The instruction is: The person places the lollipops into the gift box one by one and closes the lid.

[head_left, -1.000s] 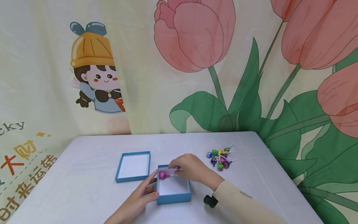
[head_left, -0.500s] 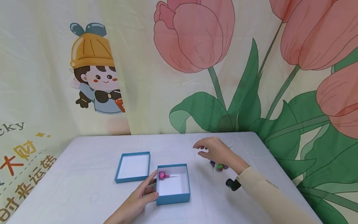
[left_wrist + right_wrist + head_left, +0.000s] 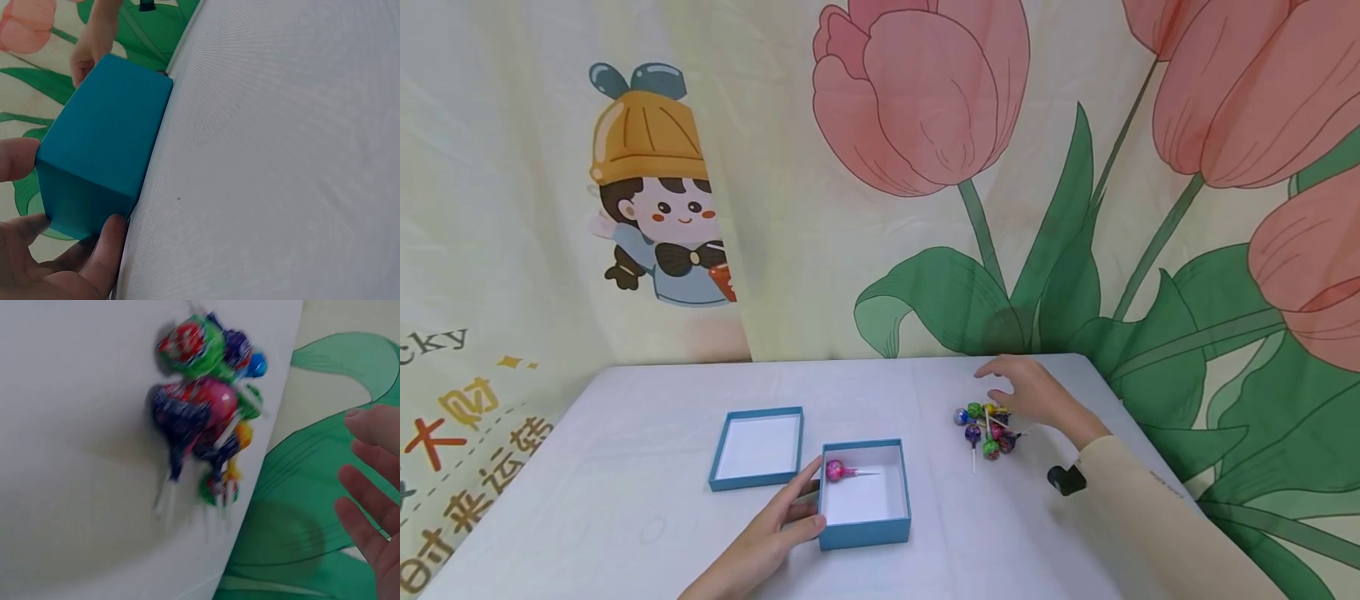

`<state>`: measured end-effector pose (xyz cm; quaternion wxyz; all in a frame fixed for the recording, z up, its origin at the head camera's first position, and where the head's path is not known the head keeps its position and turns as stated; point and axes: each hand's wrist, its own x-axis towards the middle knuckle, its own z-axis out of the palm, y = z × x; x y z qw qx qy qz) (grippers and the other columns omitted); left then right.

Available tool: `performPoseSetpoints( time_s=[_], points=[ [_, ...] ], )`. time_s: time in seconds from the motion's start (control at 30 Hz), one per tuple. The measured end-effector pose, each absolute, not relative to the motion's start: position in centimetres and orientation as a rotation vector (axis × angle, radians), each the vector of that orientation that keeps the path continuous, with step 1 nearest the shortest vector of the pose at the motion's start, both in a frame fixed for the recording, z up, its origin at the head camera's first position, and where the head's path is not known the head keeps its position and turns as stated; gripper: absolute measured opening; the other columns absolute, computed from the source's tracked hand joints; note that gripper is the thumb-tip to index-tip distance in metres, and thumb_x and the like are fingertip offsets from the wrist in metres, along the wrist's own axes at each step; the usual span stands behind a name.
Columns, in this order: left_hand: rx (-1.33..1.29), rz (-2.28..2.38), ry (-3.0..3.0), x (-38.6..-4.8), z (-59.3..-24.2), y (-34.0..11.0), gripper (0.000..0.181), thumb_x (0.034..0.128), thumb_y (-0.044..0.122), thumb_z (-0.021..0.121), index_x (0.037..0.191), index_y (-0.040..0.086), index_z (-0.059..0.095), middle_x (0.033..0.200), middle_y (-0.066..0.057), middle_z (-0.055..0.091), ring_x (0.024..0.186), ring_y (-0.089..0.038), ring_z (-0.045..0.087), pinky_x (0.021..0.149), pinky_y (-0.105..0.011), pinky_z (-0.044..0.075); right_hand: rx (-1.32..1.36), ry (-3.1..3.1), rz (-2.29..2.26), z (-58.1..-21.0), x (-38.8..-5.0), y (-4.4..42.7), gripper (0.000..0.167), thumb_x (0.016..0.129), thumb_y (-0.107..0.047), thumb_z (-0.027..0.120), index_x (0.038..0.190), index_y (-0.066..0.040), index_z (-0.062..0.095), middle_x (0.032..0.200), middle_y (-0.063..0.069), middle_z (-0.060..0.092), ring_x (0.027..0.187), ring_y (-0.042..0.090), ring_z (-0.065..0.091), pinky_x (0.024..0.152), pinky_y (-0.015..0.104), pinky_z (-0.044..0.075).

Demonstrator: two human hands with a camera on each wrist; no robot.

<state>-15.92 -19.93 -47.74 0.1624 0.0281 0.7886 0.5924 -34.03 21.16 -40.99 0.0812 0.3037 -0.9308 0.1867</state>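
Observation:
In the head view, my left hand (image 3: 772, 525) rests against the left wall of an open blue box (image 3: 865, 533) with a white inside. Its index finger reaches along that wall and its thumb touches the near corner. The left wrist view shows several fingertips against the box's blue side (image 3: 109, 125). One pink lollipop (image 3: 835, 472) lies inside the box, stick pointing right. My right hand (image 3: 1043, 395) is raised beside a pile of lollipops (image 3: 991, 448) in coloured wrappers. Its fingers are spread and hold nothing; the right wrist view shows them apart from the pile (image 3: 206, 406).
The box's shallow blue-rimmed lid (image 3: 756, 481) lies inside up on the white-covered table (image 3: 647, 433), left of and behind the box. A printed cloth (image 3: 790, 208) with tulips hangs behind the table's far edge.
My right hand has left the box, where the pink lollipop stays, and moved right and back to the lollipop pile. My left hand and the box have hardly moved.

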Motion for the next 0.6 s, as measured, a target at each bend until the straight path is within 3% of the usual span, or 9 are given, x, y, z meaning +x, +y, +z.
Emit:
performPoseSetpoints(
  time_s=[0.23,0.6],
  points=[
    [0.101,1.676,2.246,-16.2,-48.4,-20.3,0.080,0.1046,0.039,0.067,0.171,0.029,0.023,0.166,-0.026,0.033,0.135,-0.037,0.051,0.104,-0.068,0.048,0.804,-2.859,0.588,-42.8,-35.4,23.0,0.030,0.096,-0.006,0.078,0.126,-0.006,0.075,0.132,0.011,0.073,0.127,0.036,0.065,0.107,0.055,0.053],
    [0.141,1.719,2.231,-15.5,-47.7,-20.1,0.078,0.1066,0.032,0.064,0.172,0.024,0.022,0.167,-0.028,0.031,0.138,-0.040,0.050,0.105,-0.071,0.045,0.696,-2.945,0.574,-45.3,-37.0,24.5,0.028,0.099,-0.005,0.074,0.127,-0.006,0.076,0.131,0.015,0.072,0.128,0.040,0.063,0.109,0.060,0.050]
  ],
)
